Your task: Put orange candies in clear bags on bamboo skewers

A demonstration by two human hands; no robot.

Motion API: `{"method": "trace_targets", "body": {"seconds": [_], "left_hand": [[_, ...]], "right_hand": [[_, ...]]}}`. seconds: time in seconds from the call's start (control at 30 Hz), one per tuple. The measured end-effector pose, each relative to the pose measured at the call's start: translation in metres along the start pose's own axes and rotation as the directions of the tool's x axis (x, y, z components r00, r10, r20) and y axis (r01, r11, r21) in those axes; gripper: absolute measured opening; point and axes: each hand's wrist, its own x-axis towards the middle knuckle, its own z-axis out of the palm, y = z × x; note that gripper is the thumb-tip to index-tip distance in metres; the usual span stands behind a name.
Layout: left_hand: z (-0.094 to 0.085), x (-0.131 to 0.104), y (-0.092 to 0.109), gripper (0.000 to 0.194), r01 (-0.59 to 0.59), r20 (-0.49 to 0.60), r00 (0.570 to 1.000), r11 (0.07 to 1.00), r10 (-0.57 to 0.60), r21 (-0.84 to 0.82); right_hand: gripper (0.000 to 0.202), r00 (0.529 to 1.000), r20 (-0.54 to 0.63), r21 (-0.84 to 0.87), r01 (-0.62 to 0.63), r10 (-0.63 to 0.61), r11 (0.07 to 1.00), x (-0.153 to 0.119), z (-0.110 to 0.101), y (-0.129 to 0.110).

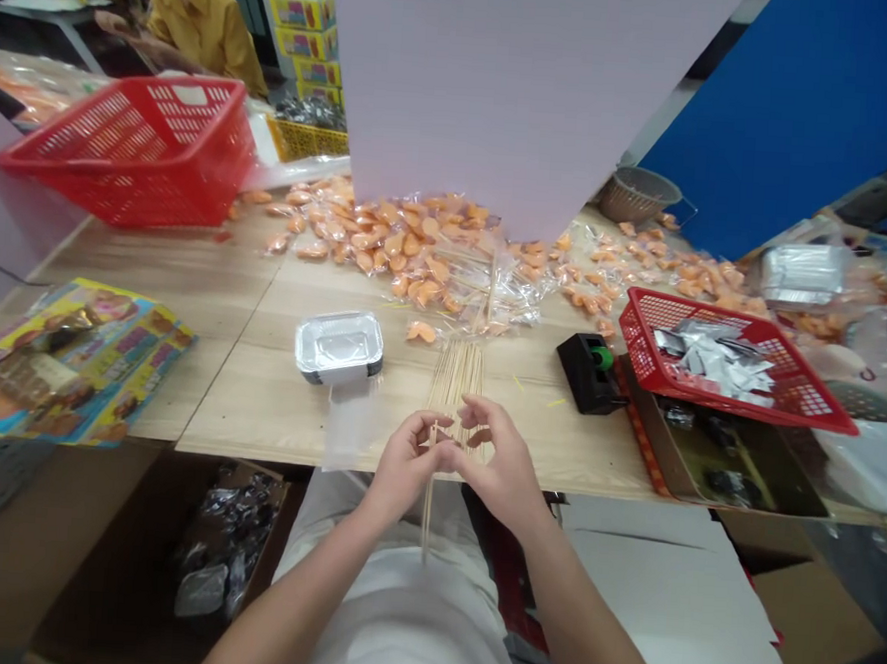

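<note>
My left hand (407, 462) is closed around a few thin bamboo skewers (427, 516), which hang down past the table's front edge. Close beside it is my right hand (502, 464), its thumb near the left thumb and its curved fingers apart; I see nothing held in it. Just beyond both hands a bundle of loose bamboo skewers (457, 373) lies on the table, its near end partly hidden by my fingers. Farther back lie a clear bag of skewers (491, 285) and a heap of orange wrapped pieces (396, 239).
Left of the skewers stand stacked foil trays (339, 341). A black tape dispenser (589, 373) and a red basket of silver packets (734, 365) are on the right. Printed packaging sheets (117, 382) and a large red basket (138, 163) are at left. A person in yellow (203, 22) sits behind.
</note>
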Motion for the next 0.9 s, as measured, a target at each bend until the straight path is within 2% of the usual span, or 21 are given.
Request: {"method": "trace_targets", "body": {"seconds": [0.13, 0.23, 0.3, 0.33, 0.4, 0.43, 0.47, 0.5, 0.57, 0.63, 0.73, 0.83, 0.9], "left_hand": [[0.004, -0.003, -0.001, 0.037, -0.007, 0.123, 0.992, 1.0, 0.01, -0.029], [0.007, -0.004, 0.002, 0.039, -0.06, 0.122, 0.99, 0.994, 0.071, -0.095], [0.008, -0.002, 0.003, 0.036, -0.091, 0.046, 0.994, 0.992, 0.095, -0.087], [0.008, -0.001, 0.004, 0.034, -0.096, 0.001, 0.995, 0.993, 0.096, -0.073], [0.007, 0.0, 0.005, 0.031, -0.101, -0.065, 0.993, 0.995, 0.099, -0.028], [0.006, 0.0, 0.006, 0.029, -0.116, -0.078, 0.99, 0.993, 0.117, 0.017], [0.005, 0.0, 0.006, 0.025, -0.144, -0.079, 0.985, 0.986, 0.151, 0.082], [0.004, -0.001, 0.006, 0.021, -0.186, -0.069, 0.978, 0.969, 0.199, 0.164], [0.002, -0.003, 0.005, 0.017, -0.292, -0.011, 0.949, 0.892, 0.315, 0.345], [0.0, -0.005, 0.004, 0.018, -0.391, 0.059, 0.907, 0.781, 0.417, 0.487], [-0.002, -0.007, 0.002, 0.02, -0.482, 0.134, 0.848, 0.64, 0.513, 0.598], [-0.001, -0.008, 0.003, 0.019, -0.495, 0.16, 0.837, 0.6, 0.523, 0.629], [0.002, -0.008, 0.004, 0.017, -0.469, 0.154, 0.86, 0.634, 0.486, 0.615]], "right_hand": [[0.028, 0.977, -0.205, 0.078, -0.047, 0.062, 0.996, -0.001, 0.008, 0.005], [0.032, 0.975, -0.219, 0.034, -0.014, 0.021, 0.999, 0.0, 0.009, 0.002], [0.033, 0.966, -0.236, -0.11, 0.078, -0.102, 0.991, -0.001, 0.007, -0.001], [0.033, 0.94, -0.273, -0.212, 0.149, -0.205, 0.966, -0.002, 0.006, -0.002], [0.033, 0.841, -0.299, -0.431, 0.303, -0.451, 0.85, -0.004, 0.002, -0.006], [0.032, 0.791, -0.255, -0.523, 0.371, -0.556, 0.767, -0.006, 0.0, -0.007], [0.031, 0.76, -0.178, -0.591, 0.424, -0.624, 0.686, -0.007, -0.001, -0.009], [0.03, 0.751, -0.086, -0.634, 0.466, -0.655, 0.617, -0.009, -0.002, -0.01], [0.026, 0.763, 0.045, -0.677, 0.498, -0.645, 0.542, -0.009, -0.003, -0.013], [0.022, 0.774, 0.054, -0.697, 0.481, -0.631, 0.531, -0.009, -0.003, -0.014], [0.017, 0.786, 0.034, -0.666, 0.479, -0.618, 0.572, -0.006, -0.002, -0.013], [0.012, 0.809, -0.001, -0.617, 0.462, -0.588, 0.637, -0.003, 0.0, -0.012], [0.013, 0.841, -0.07, -0.536, 0.422, -0.536, 0.731, -0.002, 0.001, -0.009]]}}
